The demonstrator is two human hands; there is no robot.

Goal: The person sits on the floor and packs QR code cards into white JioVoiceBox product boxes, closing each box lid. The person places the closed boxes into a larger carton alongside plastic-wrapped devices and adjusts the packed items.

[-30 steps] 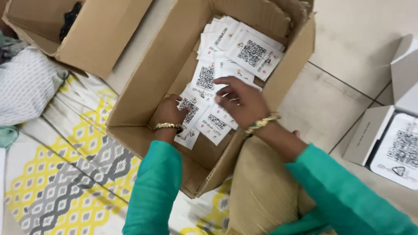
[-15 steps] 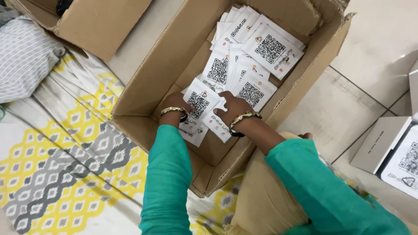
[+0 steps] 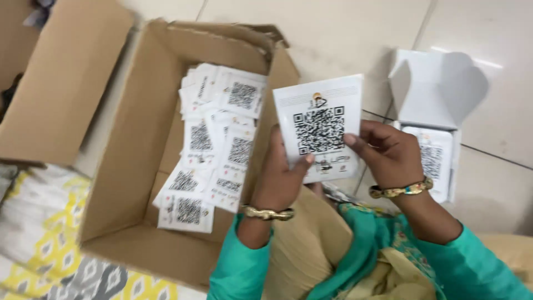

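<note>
I hold a white card (image 3: 320,125) printed with a square black code pattern upright in front of me, gripped by both hands. My left hand (image 3: 284,176) pinches its lower left edge; my right hand (image 3: 385,151) pinches its right edge. Both wrists wear gold bangles and teal sleeves. To the left stands an open cardboard box (image 3: 139,166) holding several more cards (image 3: 214,150) of the same kind in loose stacks.
A small open white box (image 3: 438,94) with a similar card inside lies on the tiled floor at the right. Another cardboard box (image 3: 61,83) sits at the upper left. A yellow, grey and white patterned cloth (image 3: 44,244) covers the floor at the lower left.
Both hands were down inside the cardboard box among the cards; now they are lifted out to the right of it, holding one card up. The view has shifted right.
</note>
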